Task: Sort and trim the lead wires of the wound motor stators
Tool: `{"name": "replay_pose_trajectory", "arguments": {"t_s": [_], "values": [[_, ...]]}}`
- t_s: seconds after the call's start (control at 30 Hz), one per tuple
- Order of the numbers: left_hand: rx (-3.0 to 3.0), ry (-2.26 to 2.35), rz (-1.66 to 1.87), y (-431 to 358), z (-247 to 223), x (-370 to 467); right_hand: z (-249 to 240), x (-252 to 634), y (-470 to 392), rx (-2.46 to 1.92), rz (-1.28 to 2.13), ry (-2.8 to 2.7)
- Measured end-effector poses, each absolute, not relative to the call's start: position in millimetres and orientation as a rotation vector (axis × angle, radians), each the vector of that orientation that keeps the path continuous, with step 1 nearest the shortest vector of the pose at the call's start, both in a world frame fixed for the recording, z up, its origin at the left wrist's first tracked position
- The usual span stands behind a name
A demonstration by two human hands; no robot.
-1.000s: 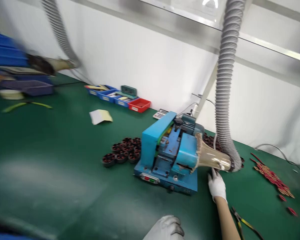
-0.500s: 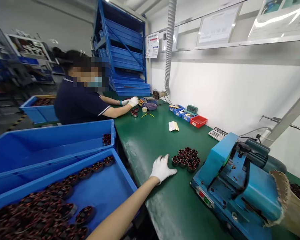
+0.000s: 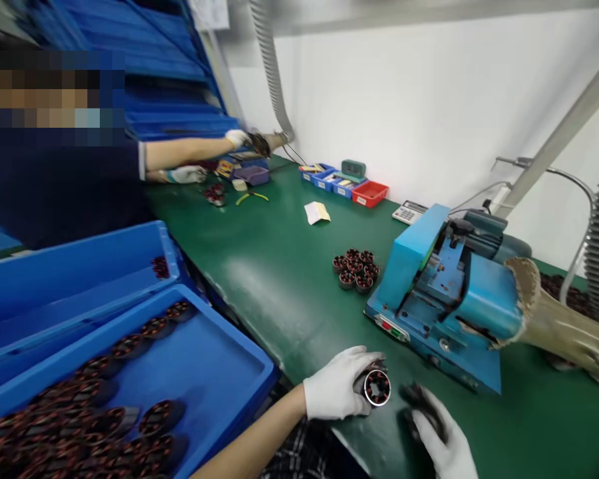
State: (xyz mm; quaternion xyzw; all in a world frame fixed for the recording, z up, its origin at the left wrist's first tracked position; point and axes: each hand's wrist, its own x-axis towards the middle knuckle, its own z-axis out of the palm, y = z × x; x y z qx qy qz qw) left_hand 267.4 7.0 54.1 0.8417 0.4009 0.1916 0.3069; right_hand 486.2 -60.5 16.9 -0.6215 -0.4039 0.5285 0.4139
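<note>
Copper-wound stator [image 3: 377, 386] sits gripped in the gloved left hand [image 3: 335, 391], low over the green worktop [image 3: 274, 279] before the blue machine [image 3: 442, 299]. Right hand [image 3: 439, 436] is blurred; grip cannot be told. Judged heavy, rigid; windings fragile, so hold the outer rim.

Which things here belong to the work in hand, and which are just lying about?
In hand:
left hand gripping a wound stator
right hand, blurred
stator cluster
blue machine

Lying about:
calculator
red bin
folded paper
</note>
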Motion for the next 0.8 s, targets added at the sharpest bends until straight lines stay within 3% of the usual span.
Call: {"name": "replay_pose_trajectory", "arguments": {"t_s": [0.3,0.63,0.8], "values": [[2.168,0.94,0.628,-13.5,41.9,324.7,48.3,468.0,-40.0,-1.625,1.003,-1.385],[2.126,1.078,0.693,-17.9,48.4,326.4,57.8,517.6,-48.0,-1.561,0.849,-0.736],[2.128,0.918,0.692,-11.4,44.2,320.9,57.5,501.5,-43.8,-1.606,1.123,-0.866]]}}
